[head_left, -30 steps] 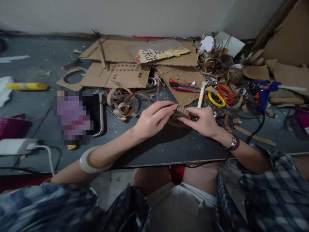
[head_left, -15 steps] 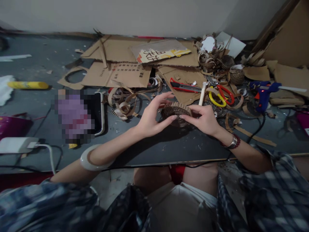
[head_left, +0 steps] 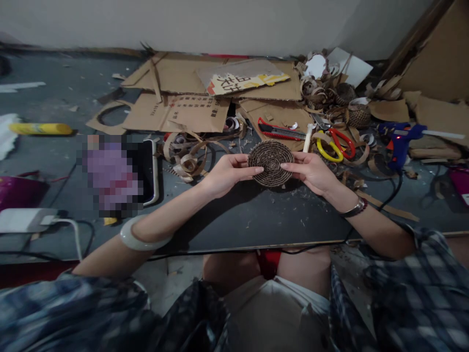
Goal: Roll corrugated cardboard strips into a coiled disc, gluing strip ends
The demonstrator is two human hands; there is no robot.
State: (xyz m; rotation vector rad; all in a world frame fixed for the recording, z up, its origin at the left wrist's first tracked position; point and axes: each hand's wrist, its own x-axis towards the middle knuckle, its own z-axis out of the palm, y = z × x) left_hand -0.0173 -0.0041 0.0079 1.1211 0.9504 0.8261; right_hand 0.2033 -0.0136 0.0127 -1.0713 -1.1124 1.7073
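Note:
A round disc of coiled corrugated cardboard (head_left: pixel 271 164) is held up over the dark table, its spiral face towards me. My left hand (head_left: pixel 230 173) pinches its left edge with the fingertips. My right hand (head_left: pixel 308 173) holds the opposite edge the same way. Just past the right hand stand a white stick (head_left: pixel 308 138) and a pair of scissors with red and yellow handles (head_left: pixel 335 145). A red utility knife (head_left: pixel 280 131) lies on brown cardboard beyond the disc. Curled cardboard strips (head_left: pixel 186 161) lie beyond my left hand.
Flat cardboard sheets (head_left: pixel 194 113) cover the table's far side. A blue hot glue gun (head_left: pixel 399 139) lies at right, near a woven cardboard bowl (head_left: pixel 359 116). A pixelated object on a dark tablet (head_left: pixel 113 176) sits at left. Cables and scraps lie around.
The disc has turned from a tilted, edge-on pose to face me flat. My hands have spread to its opposite edges, and my fingers have straightened.

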